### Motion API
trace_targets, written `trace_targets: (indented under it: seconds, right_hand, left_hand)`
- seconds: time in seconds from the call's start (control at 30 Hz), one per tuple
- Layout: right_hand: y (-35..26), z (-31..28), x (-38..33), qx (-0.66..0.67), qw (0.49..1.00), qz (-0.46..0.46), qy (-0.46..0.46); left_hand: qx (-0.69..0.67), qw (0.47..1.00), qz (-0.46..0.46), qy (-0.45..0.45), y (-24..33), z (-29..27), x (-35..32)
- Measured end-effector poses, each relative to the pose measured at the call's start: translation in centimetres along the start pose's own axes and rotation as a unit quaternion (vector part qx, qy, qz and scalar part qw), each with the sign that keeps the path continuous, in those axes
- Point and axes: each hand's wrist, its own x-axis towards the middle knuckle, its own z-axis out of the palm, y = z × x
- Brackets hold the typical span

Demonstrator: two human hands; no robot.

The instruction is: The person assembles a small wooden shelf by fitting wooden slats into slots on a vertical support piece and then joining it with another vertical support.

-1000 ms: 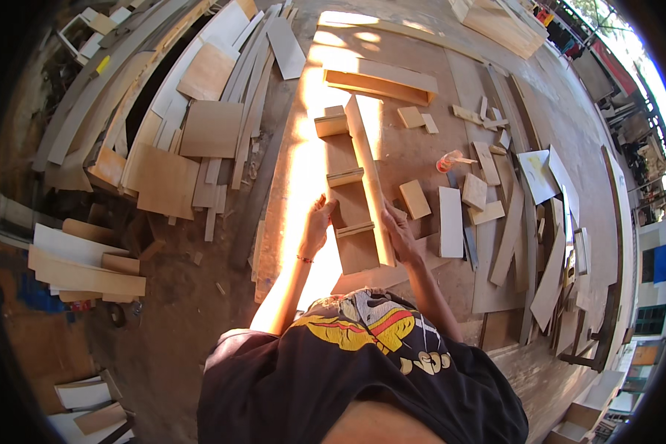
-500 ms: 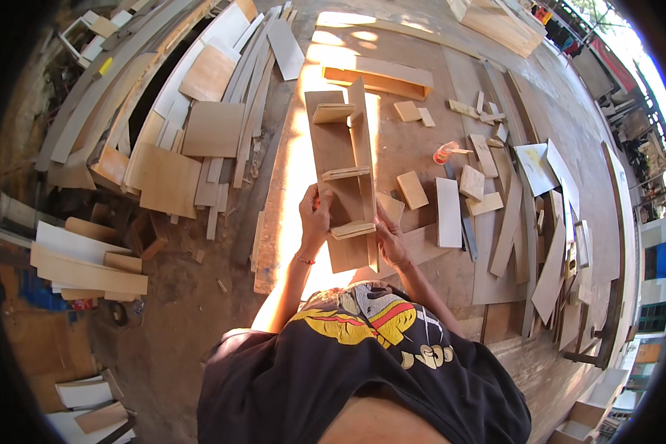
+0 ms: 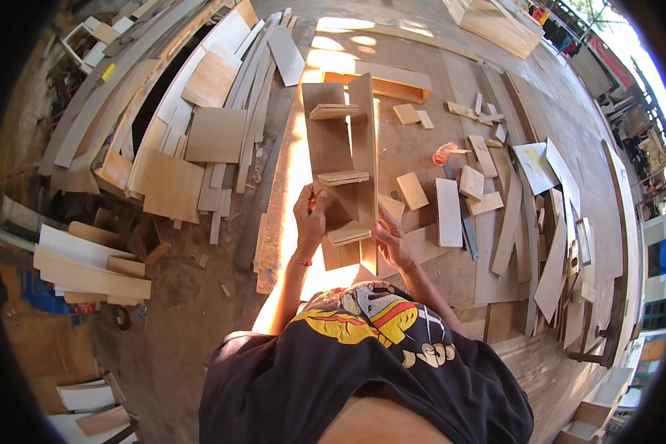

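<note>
Between my hands is a small wooden shelf unit (image 3: 338,155): two long boards meet along one edge, with three short cross shelves between them. My left hand (image 3: 310,214) grips its left edge near the lower end, thumb on the front. On the other side, my right hand (image 3: 394,240) holds the outer face of the right board, its fingers partly hidden behind it. The unit is held up over the worktable (image 3: 422,81), its far end pointing away from me. Small wood blocks (image 3: 413,191) lie on the table just right of it.
A long open wooden box (image 3: 392,78) lies beyond the unit. To the right are a red cup with a stick (image 3: 442,154), a white board (image 3: 448,212), a dark metal strip (image 3: 468,237) and several loose offcuts. Stacked planks and panels (image 3: 216,135) fill the left side.
The shelf unit has turned slightly in my hands, so more of the right board's inner face shows. My left hand has shifted a little left with it.
</note>
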Motion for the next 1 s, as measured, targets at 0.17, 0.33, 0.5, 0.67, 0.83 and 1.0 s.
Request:
trace_targets:
  seconds: [0.17, 0.33, 0.5, 0.67, 0.83, 1.0]
  right_hand:
    - [0.2, -0.2, 0.0, 0.009, 0.999, -0.034, -0.012]
    - [0.2, -0.6, -0.2, -0.007, 1.000, -0.018, 0.003]
    - [0.0, -0.4, -0.4, -0.035, 0.999, -0.028, 0.001]
    - [-1.0, 0.4, -0.2, -0.118, 0.993, -0.016, -0.023]
    - [-1.5, 0.7, -0.2, -0.133, 0.991, 0.008, -0.013]
    - [-2.2, 0.9, 0.3, -0.087, 0.996, -0.017, -0.021]
  left_hand:
    - [0.048, 0.998, 0.009, -0.040, -0.8, -1.2, 0.2]
    - [-0.025, 0.999, -0.012, -0.027, 0.2, -0.7, -0.2]
    - [-0.013, 0.999, -0.013, -0.037, -1.2, -1.3, -0.2]
    - [-0.004, 0.999, 0.007, -0.038, -0.1, -0.9, -0.4]
    - [0.020, 0.999, 0.016, -0.031, -1.0, -1.3, -0.2]
    - [-0.008, 1.000, 0.020, -0.015, -0.8, -0.9, 0.0]
